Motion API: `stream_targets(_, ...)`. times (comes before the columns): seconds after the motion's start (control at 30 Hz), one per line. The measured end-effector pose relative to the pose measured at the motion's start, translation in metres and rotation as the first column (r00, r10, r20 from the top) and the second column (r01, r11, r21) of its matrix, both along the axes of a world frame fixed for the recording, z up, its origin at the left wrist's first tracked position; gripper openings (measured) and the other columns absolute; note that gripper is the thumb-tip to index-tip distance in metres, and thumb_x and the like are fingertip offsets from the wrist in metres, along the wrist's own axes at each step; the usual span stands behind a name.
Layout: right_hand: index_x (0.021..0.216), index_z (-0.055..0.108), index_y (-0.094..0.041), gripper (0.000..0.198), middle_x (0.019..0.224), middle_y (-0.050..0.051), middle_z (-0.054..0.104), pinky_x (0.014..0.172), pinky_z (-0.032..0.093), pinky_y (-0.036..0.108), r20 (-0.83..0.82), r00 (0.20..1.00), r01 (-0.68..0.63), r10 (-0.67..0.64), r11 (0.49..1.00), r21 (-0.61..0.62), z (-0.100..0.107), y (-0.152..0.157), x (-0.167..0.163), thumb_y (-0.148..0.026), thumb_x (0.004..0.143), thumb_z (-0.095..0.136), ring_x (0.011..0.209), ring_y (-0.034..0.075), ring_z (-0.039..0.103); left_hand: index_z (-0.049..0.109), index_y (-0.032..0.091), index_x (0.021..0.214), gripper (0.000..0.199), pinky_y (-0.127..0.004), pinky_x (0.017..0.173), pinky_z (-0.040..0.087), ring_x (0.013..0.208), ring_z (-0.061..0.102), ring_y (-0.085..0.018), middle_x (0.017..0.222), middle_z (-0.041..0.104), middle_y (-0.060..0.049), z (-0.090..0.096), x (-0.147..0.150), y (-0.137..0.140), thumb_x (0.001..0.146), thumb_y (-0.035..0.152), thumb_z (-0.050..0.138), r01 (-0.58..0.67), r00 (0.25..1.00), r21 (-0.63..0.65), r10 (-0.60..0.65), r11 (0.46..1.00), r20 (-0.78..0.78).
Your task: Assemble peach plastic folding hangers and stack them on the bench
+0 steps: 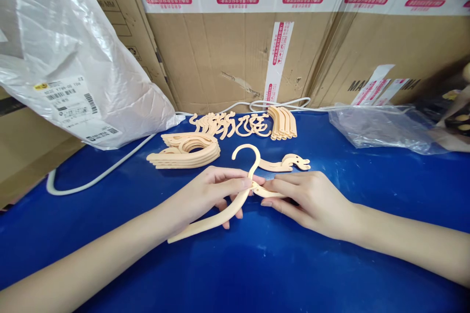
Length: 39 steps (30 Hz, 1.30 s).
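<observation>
Holding a peach hanger piece (220,212) with a hook on top, your left hand (205,193) is pinching it low over the blue bench (257,264). Your right hand (308,198) is squeezing a small arm piece (270,193) against it. More stacked pieces (185,151) are lying just behind.

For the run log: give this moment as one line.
left hand: holds hanger arm | right hand: holds second piece | table: blue

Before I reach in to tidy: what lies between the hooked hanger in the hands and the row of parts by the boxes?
In the head view, one loose peach arm piece lies on the blue table between the hooked hanger and the back row.
</observation>
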State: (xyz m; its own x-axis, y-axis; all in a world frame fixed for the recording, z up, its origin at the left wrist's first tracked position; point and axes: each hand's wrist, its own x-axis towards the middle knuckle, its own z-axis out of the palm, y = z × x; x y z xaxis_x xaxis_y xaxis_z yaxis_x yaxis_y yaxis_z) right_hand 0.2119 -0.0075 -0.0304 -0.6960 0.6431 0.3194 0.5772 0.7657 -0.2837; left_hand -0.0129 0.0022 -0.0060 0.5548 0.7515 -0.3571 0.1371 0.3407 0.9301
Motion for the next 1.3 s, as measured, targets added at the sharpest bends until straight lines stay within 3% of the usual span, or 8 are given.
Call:
stream_targets(0.1, 0.113, 0.061, -0.020, 0.026, 0.079, -0.001, 0.068, 0.060, 0.040, 0.025, -0.012, 1.000, -0.027, 0.028, 0.998, 0.052, -0.0009, 0.0010, -0.0003, -0.034, 0.097, 0.046, 0.070, 0.014, 0.063, 0.070, 0.023, 0.110, 0.025, -0.014, 0.041, 0.051, 0.061, 0.058, -0.011, 0.066, 0.057, -0.001, -0.0006, -0.0014, 0.0013, 0.088, 0.030, 0.059, 0.015, 1.000, -0.013, -0.015, 1.000, 0.005)
stream_targets(0.3, 0.103, 0.065, -0.018, 0.024, 0.073, -0.001, 0.064, 0.058, 0.039, 0.025, -0.010, 1.000, -0.026, 0.027, 0.993, 0.114, -0.0011, 0.0002, -0.0002, -0.033, 0.097, 0.047, 0.066, 0.013, 0.061, 0.068, 0.023, 0.113, 0.028, -0.016, 0.048, 0.055, 0.069, 0.060, -0.013, 0.068, 0.061, -0.002, 0.0004, -0.0032, 0.0020, 0.088, 0.032, 0.060, 0.044, 0.999, -0.016, -0.043, 0.999, 0.008)
stream_targets(0.47, 0.112, 0.064, -0.018, 0.028, 0.075, 0.000, 0.066, 0.058, 0.039, 0.026, 0.026, 0.999, -0.046, 0.043, 0.987, 0.155, -0.0025, -0.0004, -0.0013, -0.034, 0.097, 0.046, 0.066, 0.013, 0.061, 0.068, 0.022, 0.113, 0.028, -0.018, 0.051, 0.055, 0.070, 0.062, -0.014, 0.070, 0.064, -0.002, 0.0018, -0.0022, 0.0013, 0.088, 0.032, 0.060, 0.056, 0.998, 0.006, -0.056, 0.998, -0.036)
stream_targets(0.8, 0.093, 0.068, -0.016, 0.032, 0.064, 0.000, 0.058, 0.054, 0.035, 0.027, 0.092, 0.995, -0.071, 0.046, 0.952, 0.296, -0.0016, -0.0024, -0.0059, -0.033, 0.098, 0.042, 0.056, 0.012, 0.052, 0.070, 0.018, 0.107, 0.028, -0.020, 0.051, 0.055, 0.065, 0.062, -0.014, 0.068, 0.064, -0.003, 0.0010, -0.0019, 0.0003, 0.083, 0.031, 0.064, 0.049, 0.997, 0.004, -0.048, 0.999, -0.066)
stream_targets(1.13, 0.087, 0.069, -0.016, 0.038, 0.064, 0.000, 0.058, 0.055, 0.035, 0.026, 0.114, 0.993, -0.067, 0.036, 0.957, 0.281, 0.0013, -0.0030, -0.0057, -0.034, 0.100, 0.038, 0.055, 0.011, 0.052, 0.072, 0.016, 0.102, 0.026, -0.019, 0.050, 0.055, 0.063, 0.061, -0.013, 0.066, 0.064, -0.002, 0.0018, 0.0014, 0.0004, 0.083, 0.032, 0.065, 0.024, 0.998, 0.004, -0.024, 1.000, -0.058)
stream_targets(1.3, 0.096, 0.069, -0.018, 0.035, 0.064, 0.000, 0.059, 0.054, 0.034, 0.026, 0.095, 0.995, -0.026, 0.001, 0.965, 0.261, 0.0010, -0.0040, -0.0060, -0.035, 0.099, 0.039, 0.056, 0.012, 0.054, 0.071, 0.017, 0.106, 0.026, -0.019, 0.050, 0.055, 0.060, 0.061, -0.012, 0.062, 0.064, -0.002, 0.0020, 0.0009, 0.0005, 0.084, 0.030, 0.064, 0.010, 0.999, 0.001, -0.010, 1.000, -0.052)
